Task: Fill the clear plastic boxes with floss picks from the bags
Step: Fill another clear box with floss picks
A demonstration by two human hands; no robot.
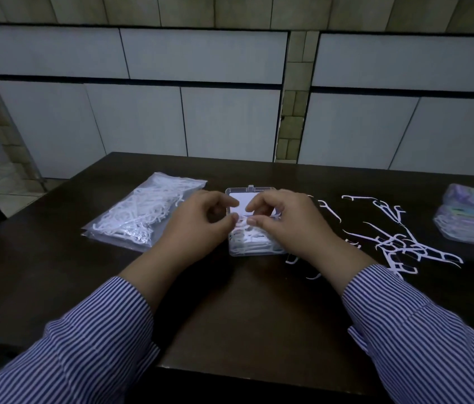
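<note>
A clear plastic box [259, 249] lies open at the table's middle, its lid [248, 193] laid back on the far side. White floss picks [251, 242] fill its near half. My left hand [197, 225] and my right hand [285, 223] hover over the box with curled fingers. Their fingertips nearly meet above the picks, and each appears to pinch a small white bunch of them. A clear bag of floss picks [139, 217] lies left of the box, beside my left hand. Loose floss picks [390, 240] are scattered to the right.
The dark table [230, 310] ends in a near edge close to my striped sleeves. At the far right sits a stack of clear packets with purple contents [471, 220]. White cabinet panels stand behind the table.
</note>
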